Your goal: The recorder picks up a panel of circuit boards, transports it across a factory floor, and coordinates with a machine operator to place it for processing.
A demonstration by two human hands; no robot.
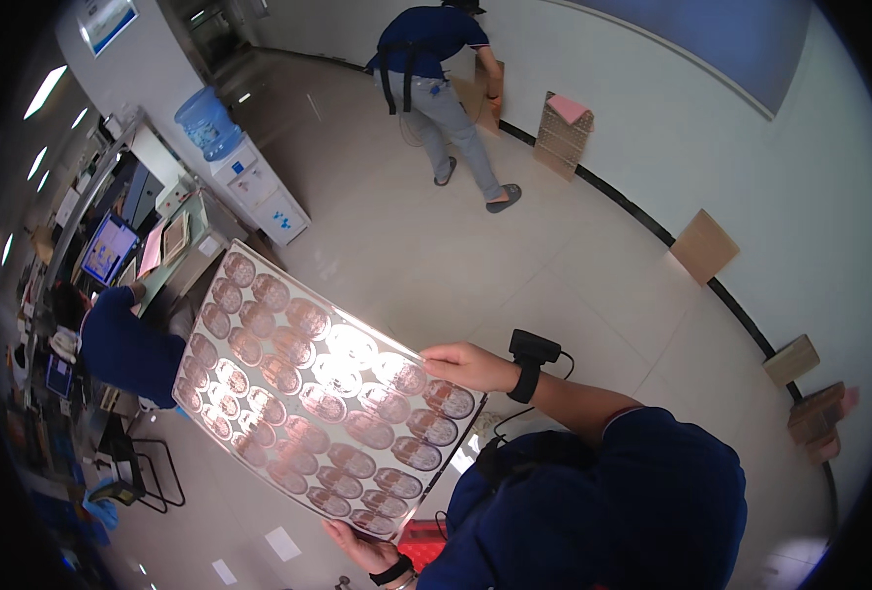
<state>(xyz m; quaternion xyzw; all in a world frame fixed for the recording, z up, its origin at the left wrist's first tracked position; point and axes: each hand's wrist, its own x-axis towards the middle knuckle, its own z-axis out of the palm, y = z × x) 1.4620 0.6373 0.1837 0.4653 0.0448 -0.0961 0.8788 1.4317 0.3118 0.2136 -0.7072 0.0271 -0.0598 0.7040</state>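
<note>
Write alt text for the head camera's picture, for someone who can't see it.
A large, glossy sheet with rows of brownish ovals is held by its edges in the wearer's left hand and right hand. Beyond, a person bends beside a wall with boards along it; farther left are a water dispenser and another person at a cluttered bench.

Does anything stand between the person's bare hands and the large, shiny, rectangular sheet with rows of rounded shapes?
Nothing visible does: the bare right hand and the bare left hand both hold the sheet directly, at opposite edges.
</note>
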